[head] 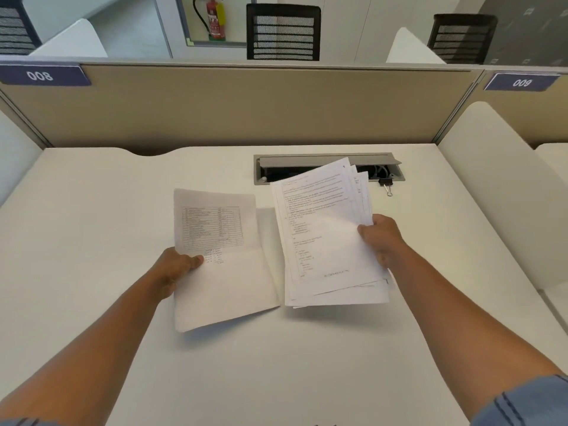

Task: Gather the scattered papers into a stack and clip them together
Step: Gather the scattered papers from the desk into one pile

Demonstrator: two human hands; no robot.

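Left hand [176, 267] pinching the left edge of a thin white printed sheet with a ruled table [215, 256], thumb on top, sheet lifted off the white tabletop [92, 226] and sagging toward its far corner. Just right of that sheet, a fanned bundle of white printed pages [325, 235], edges uneven. Right hand [381, 238] gripping the bundle's right edge, thumb over the top page. Beyond the bundle, a grey cable tray [322, 159]; right of the bundle's top corner, a small black binder clip with silver handles [386, 183] lying free. Light, floppy, slippery stuff; likely best squared by tapping the edges on the tabletop, then held near one corner for clipping.
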